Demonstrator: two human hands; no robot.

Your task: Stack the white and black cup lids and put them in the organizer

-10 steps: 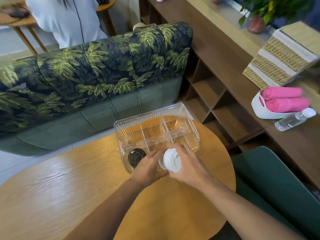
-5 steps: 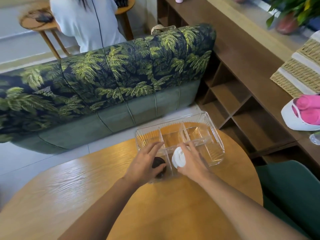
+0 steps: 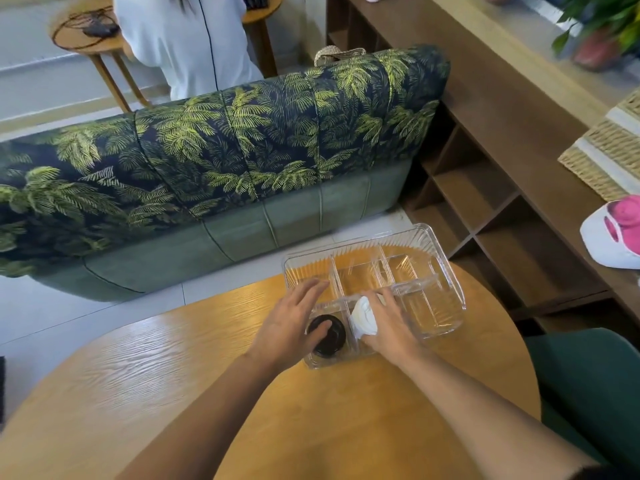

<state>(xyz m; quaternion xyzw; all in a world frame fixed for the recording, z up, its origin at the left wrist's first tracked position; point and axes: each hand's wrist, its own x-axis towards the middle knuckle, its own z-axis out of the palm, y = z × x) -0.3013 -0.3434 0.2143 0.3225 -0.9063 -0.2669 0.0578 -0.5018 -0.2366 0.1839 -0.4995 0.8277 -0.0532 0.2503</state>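
Over the clear organizer (image 3: 374, 245), left hand (image 3: 289, 322) spread open, thumb on black lids (image 3: 330, 341), right hand (image 3: 391, 327) gripping tilted white lids (image 3: 363, 317)

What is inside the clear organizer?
In the organizer, black lids lie in the near-left compartment, touched by the left hand. In the next compartment white lids stand tilted, held by the right hand, which covers their lower part. Counts unclear.
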